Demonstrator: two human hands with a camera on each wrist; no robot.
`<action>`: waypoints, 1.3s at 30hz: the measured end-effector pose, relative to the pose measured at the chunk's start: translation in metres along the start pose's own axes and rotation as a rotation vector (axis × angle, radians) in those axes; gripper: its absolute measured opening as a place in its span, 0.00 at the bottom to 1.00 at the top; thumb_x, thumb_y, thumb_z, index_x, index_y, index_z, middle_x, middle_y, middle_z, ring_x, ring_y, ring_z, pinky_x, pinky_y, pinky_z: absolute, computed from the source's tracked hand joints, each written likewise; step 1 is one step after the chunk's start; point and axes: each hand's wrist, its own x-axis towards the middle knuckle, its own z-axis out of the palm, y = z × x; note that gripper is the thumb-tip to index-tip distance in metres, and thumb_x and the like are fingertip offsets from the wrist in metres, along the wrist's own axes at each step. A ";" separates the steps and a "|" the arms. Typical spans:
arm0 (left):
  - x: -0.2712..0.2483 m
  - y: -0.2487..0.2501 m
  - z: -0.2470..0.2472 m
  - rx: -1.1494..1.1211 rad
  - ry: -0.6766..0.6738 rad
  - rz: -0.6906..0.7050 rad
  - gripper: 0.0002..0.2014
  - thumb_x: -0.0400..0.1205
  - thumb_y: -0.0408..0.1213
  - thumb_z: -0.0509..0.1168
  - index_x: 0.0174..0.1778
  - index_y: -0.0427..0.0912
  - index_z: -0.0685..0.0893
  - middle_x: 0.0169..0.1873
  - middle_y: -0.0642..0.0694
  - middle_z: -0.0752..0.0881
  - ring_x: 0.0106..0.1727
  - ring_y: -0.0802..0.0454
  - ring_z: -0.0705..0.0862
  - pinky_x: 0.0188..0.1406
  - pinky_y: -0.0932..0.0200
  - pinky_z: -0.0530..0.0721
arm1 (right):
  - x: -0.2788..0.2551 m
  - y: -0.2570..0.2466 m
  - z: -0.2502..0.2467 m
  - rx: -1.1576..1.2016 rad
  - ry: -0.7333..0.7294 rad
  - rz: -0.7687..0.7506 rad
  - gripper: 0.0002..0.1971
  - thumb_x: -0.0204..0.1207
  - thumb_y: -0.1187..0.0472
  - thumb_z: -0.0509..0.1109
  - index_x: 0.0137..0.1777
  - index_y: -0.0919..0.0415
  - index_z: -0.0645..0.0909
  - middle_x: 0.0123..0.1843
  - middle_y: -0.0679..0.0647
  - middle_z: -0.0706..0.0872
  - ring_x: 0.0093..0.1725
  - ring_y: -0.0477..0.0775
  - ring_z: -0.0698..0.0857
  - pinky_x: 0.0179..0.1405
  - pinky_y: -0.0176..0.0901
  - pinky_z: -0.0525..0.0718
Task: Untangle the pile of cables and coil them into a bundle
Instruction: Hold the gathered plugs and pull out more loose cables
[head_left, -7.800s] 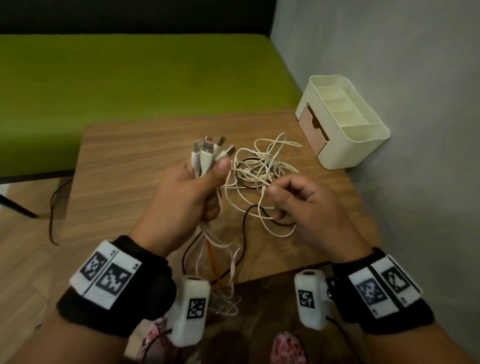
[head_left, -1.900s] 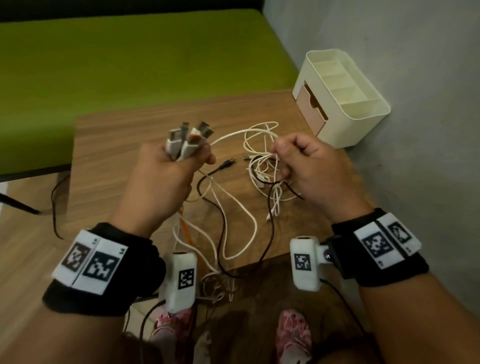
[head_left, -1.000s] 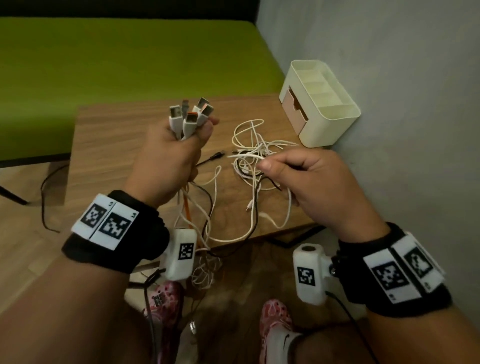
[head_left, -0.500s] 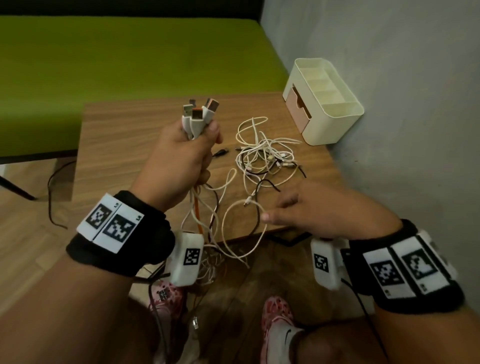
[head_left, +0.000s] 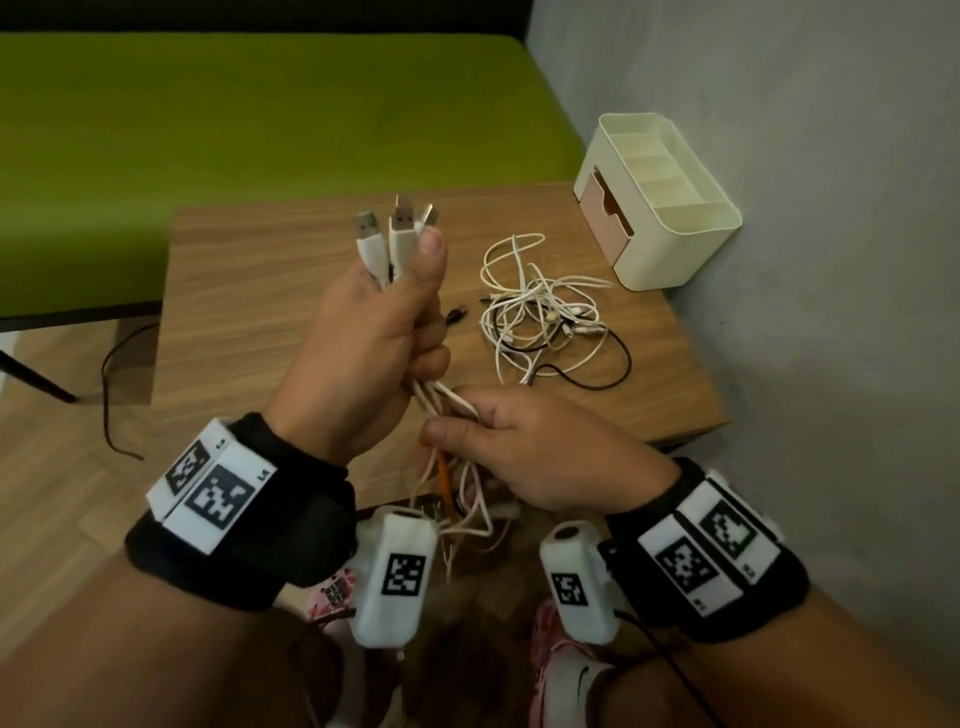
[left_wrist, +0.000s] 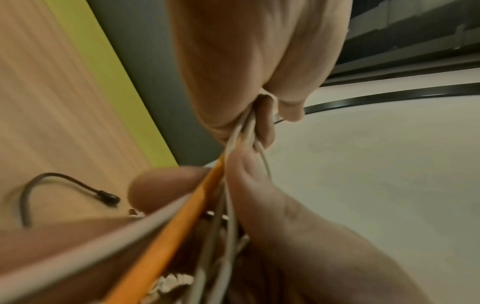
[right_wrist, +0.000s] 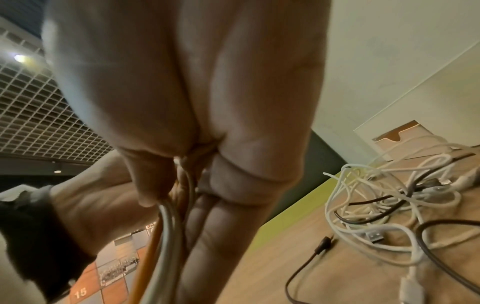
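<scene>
Your left hand is up above the desk, fist wrapped tight round a bunch of cables, thumb pressed along the white plugs that poke out of the top. Just below it, your right hand has its fingers curled round the same strands, thumb and forefinger closing on them where they leave the left fist. An orange cable runs down among the white ones, and the loose ends hang off the near edge of the desk, between your wrists. From the left wrist view, the orange cable and the white strands pass straight through both grips.

Over to the right, the rest of the pile lies on the desk, white loops knotted with a black cable. One small black connector sits apart, between the pile and your left hand. A cream organiser stands at the far right corner, against the wall.
</scene>
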 end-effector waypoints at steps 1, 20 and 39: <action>0.001 -0.001 -0.005 -0.069 -0.001 -0.063 0.16 0.84 0.54 0.62 0.38 0.49 0.69 0.25 0.55 0.59 0.22 0.61 0.58 0.18 0.67 0.62 | 0.003 0.001 0.001 -0.026 -0.007 -0.005 0.19 0.85 0.42 0.61 0.52 0.58 0.83 0.45 0.57 0.90 0.42 0.50 0.87 0.47 0.49 0.85; 0.033 -0.029 -0.051 0.078 0.219 -0.346 0.17 0.89 0.52 0.53 0.40 0.44 0.71 0.22 0.52 0.66 0.19 0.59 0.63 0.15 0.66 0.67 | 0.089 0.052 0.008 -0.164 0.207 0.335 0.11 0.74 0.50 0.77 0.50 0.54 0.83 0.49 0.51 0.86 0.53 0.53 0.84 0.55 0.49 0.83; 0.050 -0.038 -0.043 -0.194 0.325 -0.309 0.14 0.91 0.43 0.55 0.43 0.41 0.76 0.22 0.53 0.65 0.21 0.61 0.64 0.19 0.67 0.69 | 0.052 0.024 -0.024 -0.012 0.572 0.023 0.03 0.80 0.57 0.72 0.46 0.52 0.81 0.38 0.47 0.86 0.36 0.45 0.86 0.38 0.50 0.88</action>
